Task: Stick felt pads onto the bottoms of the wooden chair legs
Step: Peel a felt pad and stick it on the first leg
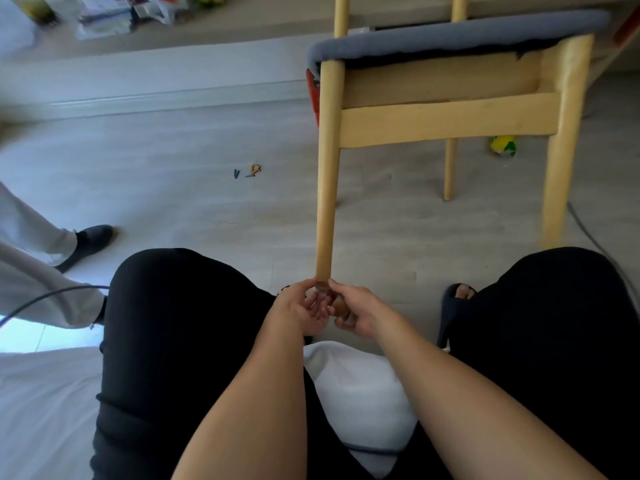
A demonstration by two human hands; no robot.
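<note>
Soft, dim daylight, brightest as a glare patch at the left edge. Wide-angle bending at the frame's borders; upper left corner blurred. Shadows faint, diffuse.

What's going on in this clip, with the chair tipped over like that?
A seated person has a wooden chair tipped toward them, so one leg points at their lap. Both hands meet at that leg's end: the left hand and the right hand pinch around the tip, where a brownish pad seems to sit between the fingers. Whether it is stuck on yet is hidden. Another person's legs stand at the left, and small scraps lie on the floor.
</note>
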